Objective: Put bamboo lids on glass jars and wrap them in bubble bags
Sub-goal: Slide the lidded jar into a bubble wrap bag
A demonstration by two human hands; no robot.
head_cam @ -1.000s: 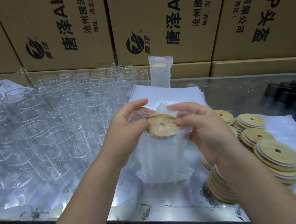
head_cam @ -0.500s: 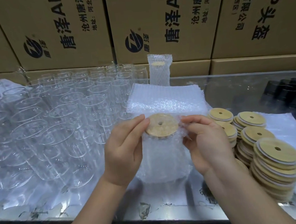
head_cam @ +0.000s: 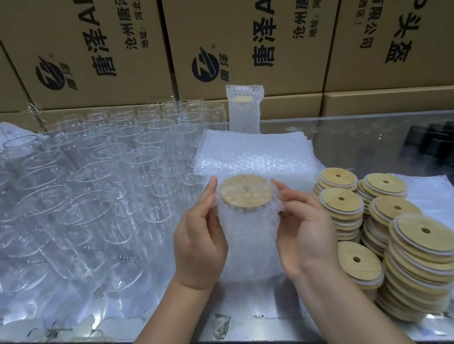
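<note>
Loose jars [head_cam: 95,185] left, lid stacks [head_cam: 394,224] right, bubble bags [head_cam: 254,152] behind the middle jar [head_cam: 249,239], wrapped jar [head_cam: 244,111] seemingly against cartons [head_cam: 247,29]

L hand [head_cam: 200,244], R hand [head_cam: 303,229], palms facing, fingers curled round bagged jar [head_cam: 251,243], forearms converging

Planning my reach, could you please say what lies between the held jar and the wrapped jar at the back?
A stack of bubble bags, in the head view.

A reflective tabletop [head_cam: 276,306] carries rows of glass jars [head_cam: 87,186] at left, stacked bubble bags [head_cam: 255,155] centre, bamboo lids [head_cam: 423,235] piled right.
</note>
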